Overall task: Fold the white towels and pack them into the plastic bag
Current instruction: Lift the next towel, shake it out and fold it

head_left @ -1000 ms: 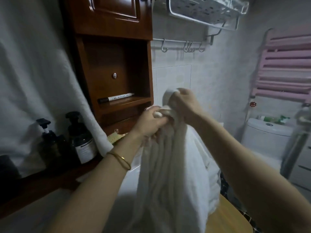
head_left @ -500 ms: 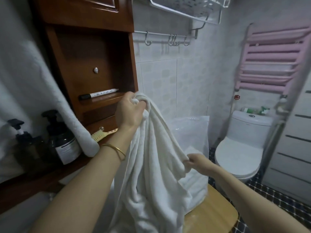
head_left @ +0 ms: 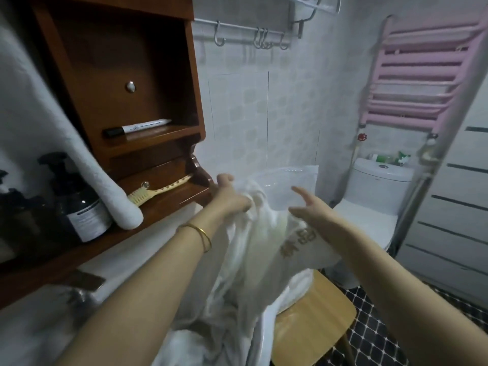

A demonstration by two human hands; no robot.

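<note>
The left hand (head_left: pixel 233 200) is gripping a bunched handful of the soft white terry towel (head_left: pixel 237 281), holding its top up right against the mouth of the clear plastic bag (head_left: pixel 287 186), which carries gold lettering on its side. The right hand (head_left: pixel 310 210) is hovering at the bag's front wall with its fingers spread and relaxed, holding nothing; whether the fingertips are touching the plastic is unclear.

The towel is hanging from the grip in long loose pleats down past the bottom of the view, gathered rather than squared into a neat fold. The bag is standing on the pale wooden stool (head_left: pixel 317 318), and white cloth is showing through its lower part, so at least some towel seems to be packed already. Whether the lower end of the held towel is inside the bag or draping in front of it cannot be told.

By this reading, the packing is under way but not finished: this towel is going in now, probably with the right hand spreading the opening. A second white towel (head_left: pixel 39 114) is hanging at the left, its rolled end resting on the dark wooden shelf (head_left: pixel 169 199), and looks untouched.
</note>
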